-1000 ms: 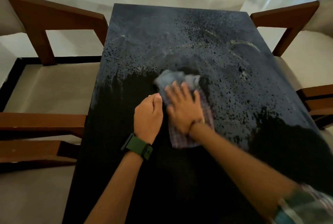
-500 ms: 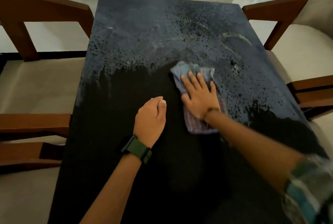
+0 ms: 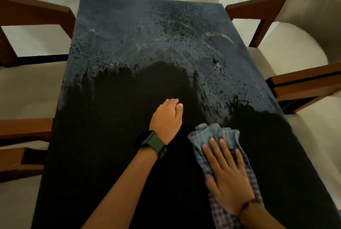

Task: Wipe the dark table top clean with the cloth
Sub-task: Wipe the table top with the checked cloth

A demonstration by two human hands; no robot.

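We see a rectangular dark table top (image 3: 114,155) with a matte, stone-like surface. Its far half is greyish, filmed and speckled with fine dark flecks and pale curved smear lines; its near half reads uniformly black, with a ragged boundary between the two zones.

A crumpled cloth (image 3: 212,136), faded blue at its far end and purple-white checked toward the near end, lies flat on the black zone at the near right of the table. The right hand (image 3: 227,182) presses palm-down on it, fingers (image 3: 224,152) straight and slightly spread, not gripping; a thin dark bracelet (image 3: 246,204) circles the wrist.

The left hand (image 3: 167,121) rests on the bare black surface just left of the cloth, apart from it, fingers curled together into a loose fist. Its wrist carries a black rectangular watch on an olive-green strap (image 3: 152,143).

Brown wooden chairs with cream cushions flank the table: left chair (image 3: 35,18), right chair (image 3: 302,79) with a rounded padded back.
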